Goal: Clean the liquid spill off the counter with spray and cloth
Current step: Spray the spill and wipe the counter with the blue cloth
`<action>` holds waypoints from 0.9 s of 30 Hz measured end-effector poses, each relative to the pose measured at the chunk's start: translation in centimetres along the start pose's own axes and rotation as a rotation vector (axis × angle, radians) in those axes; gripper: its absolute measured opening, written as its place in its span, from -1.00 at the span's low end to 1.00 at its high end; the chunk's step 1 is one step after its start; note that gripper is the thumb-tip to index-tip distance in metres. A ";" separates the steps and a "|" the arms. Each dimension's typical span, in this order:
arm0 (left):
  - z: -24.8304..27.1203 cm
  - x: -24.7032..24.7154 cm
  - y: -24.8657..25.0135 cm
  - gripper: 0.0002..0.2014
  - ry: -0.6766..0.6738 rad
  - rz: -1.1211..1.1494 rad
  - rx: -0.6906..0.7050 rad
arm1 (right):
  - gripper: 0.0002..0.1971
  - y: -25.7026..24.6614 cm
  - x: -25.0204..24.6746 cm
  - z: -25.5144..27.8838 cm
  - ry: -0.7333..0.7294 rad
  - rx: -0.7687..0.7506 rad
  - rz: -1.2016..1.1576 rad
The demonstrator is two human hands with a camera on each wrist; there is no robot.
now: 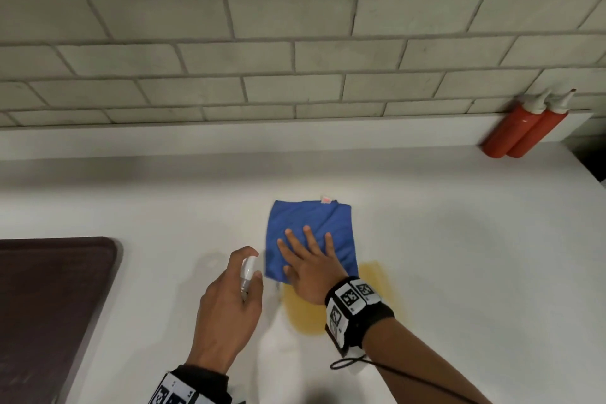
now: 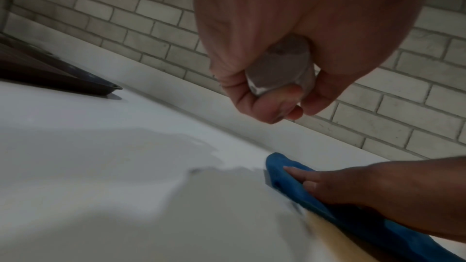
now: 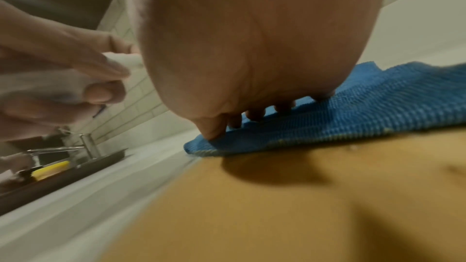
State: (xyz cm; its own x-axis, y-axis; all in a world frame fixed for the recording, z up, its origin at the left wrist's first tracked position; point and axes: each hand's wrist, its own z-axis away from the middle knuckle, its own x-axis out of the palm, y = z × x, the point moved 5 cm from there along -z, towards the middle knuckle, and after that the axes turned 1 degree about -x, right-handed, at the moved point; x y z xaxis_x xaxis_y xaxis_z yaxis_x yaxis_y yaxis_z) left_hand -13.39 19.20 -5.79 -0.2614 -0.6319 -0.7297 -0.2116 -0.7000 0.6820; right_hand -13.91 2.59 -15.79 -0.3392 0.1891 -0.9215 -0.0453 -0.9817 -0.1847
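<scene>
Grip status, left to right: the left hand (image 1: 226,302) is wrapped round a small spray bottle (image 1: 247,272), held above the bench (image 1: 459,256) with its nozzle end towards the cloth; the right hand (image 1: 311,267) lies flat, fingers straight and spread, pressing on the blue cloth (image 1: 311,223) without grasping it.

A dark tray (image 1: 49,298) sits at the left edge of the bench. The cloth lies folded near the middle, its near edge overlapping the far side of the yellow spill (image 1: 305,315). Most of the spill remains exposed under the right wrist, towards the front edge. Two red squeeze bottles (image 1: 524,128) stand at the back right corner against the tiled wall.

Assessment: wiping appears barely begun. Whether spray has been applied cannot be told. The bulk of the spill is left to clear.
</scene>
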 end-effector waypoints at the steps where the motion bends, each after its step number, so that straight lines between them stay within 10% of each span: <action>1: 0.1 -0.1 -0.2 -0.71 -0.002 0.000 -0.011 | -0.27 -0.5 0.4 0.5 0.009 -0.021 0.001; 10: 2.0 -1.1 -0.2 -0.70 0.000 -0.025 -0.028 | -0.50 1.8 2.1 6.8 0.080 0.068 -0.027; 19: 3.9 -0.2 0.4 -0.68 -0.008 -0.054 -0.005 | -0.17 14.2 2.6 14.7 0.047 0.455 -0.101; 27: 5.2 1.9 1.6 -0.69 -0.037 -0.016 0.004 | -0.29 13.6 5.5 21.3 0.090 0.549 -0.107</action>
State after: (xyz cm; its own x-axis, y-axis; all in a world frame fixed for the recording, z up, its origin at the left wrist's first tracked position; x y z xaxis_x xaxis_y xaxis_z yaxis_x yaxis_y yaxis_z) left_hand -19.11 18.67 -5.83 -0.2926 -0.6079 -0.7381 -0.2196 -0.7086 0.6706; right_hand -36.38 -10.21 -16.08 -0.2256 0.2654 -0.9374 -0.5654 -0.8192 -0.0959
